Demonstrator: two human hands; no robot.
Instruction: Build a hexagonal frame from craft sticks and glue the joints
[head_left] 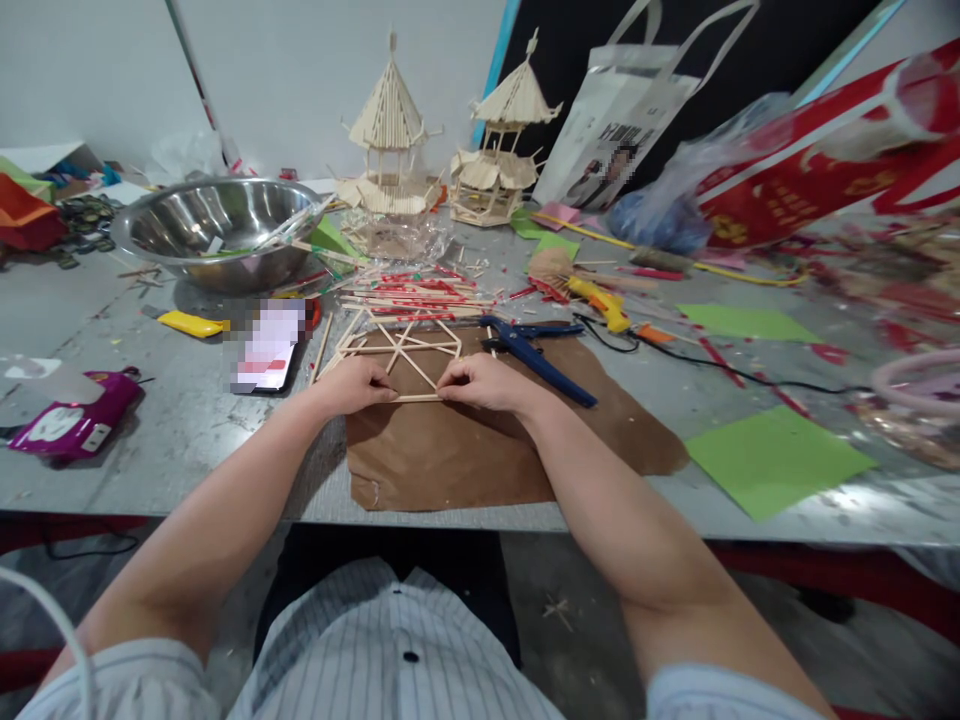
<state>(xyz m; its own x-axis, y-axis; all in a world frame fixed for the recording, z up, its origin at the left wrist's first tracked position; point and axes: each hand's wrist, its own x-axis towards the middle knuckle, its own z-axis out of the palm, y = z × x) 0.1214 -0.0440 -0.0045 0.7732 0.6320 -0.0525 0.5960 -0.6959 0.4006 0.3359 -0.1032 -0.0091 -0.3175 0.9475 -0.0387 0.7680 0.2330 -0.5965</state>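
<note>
A flat hexagonal frame of thin wooden sticks (409, 346), with spokes crossing at its middle, lies on a sheet of brown paper (450, 470). My left hand (351, 384) pinches the left end of the frame's near stick. At the other end of that same stick, the fingers of my right hand (481, 384) are closed too. Both hands rest low over the paper, and their fingertips partly hide the near corners. Just beyond my right hand lie blue-handled cutters (544, 362). Behind the frame is a pile of loose wooden sticks with red wrapping (412, 295).
Two stick-built pagoda models (390, 140) stand at the back. A steel bowl (217, 230), a phone (270, 345) and a yellow utility knife (193, 322) lie to the left. A yellow glue gun (600, 303), its black cord and green paper (780, 460) occupy the right.
</note>
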